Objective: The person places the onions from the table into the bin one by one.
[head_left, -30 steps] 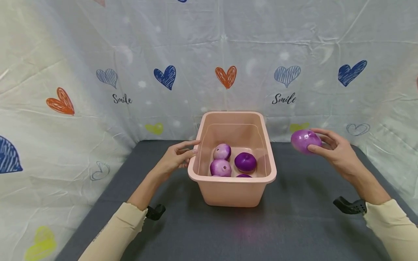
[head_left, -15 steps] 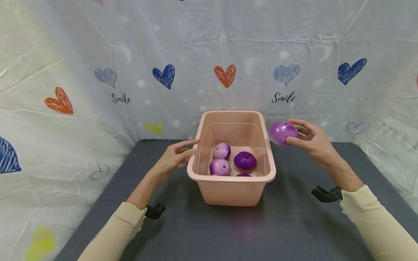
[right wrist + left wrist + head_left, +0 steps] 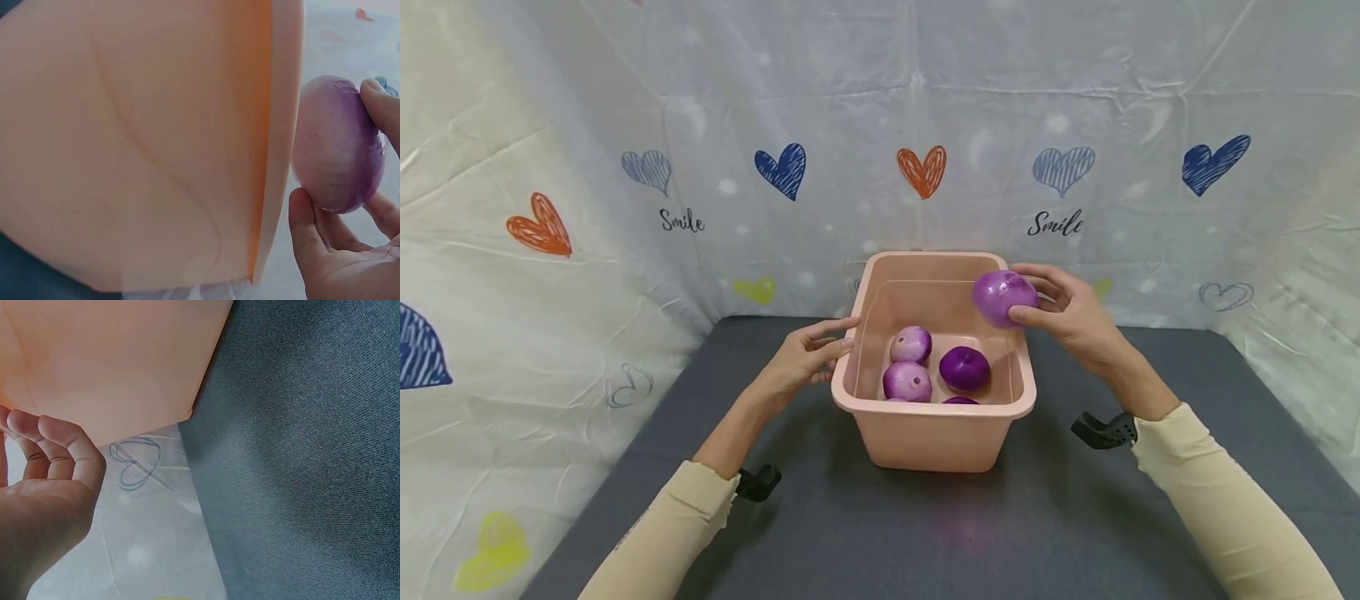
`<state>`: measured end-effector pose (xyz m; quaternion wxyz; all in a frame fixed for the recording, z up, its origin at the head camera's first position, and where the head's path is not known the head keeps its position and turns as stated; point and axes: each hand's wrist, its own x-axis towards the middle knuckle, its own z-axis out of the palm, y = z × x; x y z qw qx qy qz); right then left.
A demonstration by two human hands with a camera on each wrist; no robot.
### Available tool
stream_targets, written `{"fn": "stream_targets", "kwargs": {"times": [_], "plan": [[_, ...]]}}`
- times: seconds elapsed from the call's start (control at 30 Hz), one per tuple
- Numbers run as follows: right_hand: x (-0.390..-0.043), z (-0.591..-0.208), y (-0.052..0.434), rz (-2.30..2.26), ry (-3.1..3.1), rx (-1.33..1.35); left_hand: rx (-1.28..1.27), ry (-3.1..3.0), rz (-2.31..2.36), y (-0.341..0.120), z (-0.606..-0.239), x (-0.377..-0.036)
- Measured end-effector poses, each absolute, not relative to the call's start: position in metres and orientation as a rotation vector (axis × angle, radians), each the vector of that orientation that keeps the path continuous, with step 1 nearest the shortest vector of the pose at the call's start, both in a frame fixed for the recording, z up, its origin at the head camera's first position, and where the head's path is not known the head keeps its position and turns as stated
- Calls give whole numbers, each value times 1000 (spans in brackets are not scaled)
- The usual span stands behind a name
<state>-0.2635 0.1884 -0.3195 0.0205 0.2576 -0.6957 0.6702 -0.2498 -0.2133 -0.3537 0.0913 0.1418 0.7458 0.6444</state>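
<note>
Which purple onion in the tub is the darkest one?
The onion on the right side of the pink tub is darkest: solid deep purple. The two onions left of it are pale with whitish patches.

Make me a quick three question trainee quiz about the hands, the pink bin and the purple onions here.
1. True or false: the right hand holds an onion above the pink bin.
2. What does the left hand touch?
A. the bin's left rim
B. an onion
C. the backdrop
3. Fill in: the bin stands on a dark grey ____.

Key: 1 true; 2 A; 3 table
</note>
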Motion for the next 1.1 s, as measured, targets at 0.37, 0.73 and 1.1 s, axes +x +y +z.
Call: {"fn": "stream_targets", "kwargs": {"times": [0.37,0.73,1.1], "plan": [[-269,-314,165,2124,-2114,902,450,2228,1904,-214,-353,-248],[-266,-314,164,2234,-2063,956,477,2231,1899,-214,-354,-250],[-264,-320,180,2232,-2032,935,479,2262,1880,-214,-354,-251]]}}
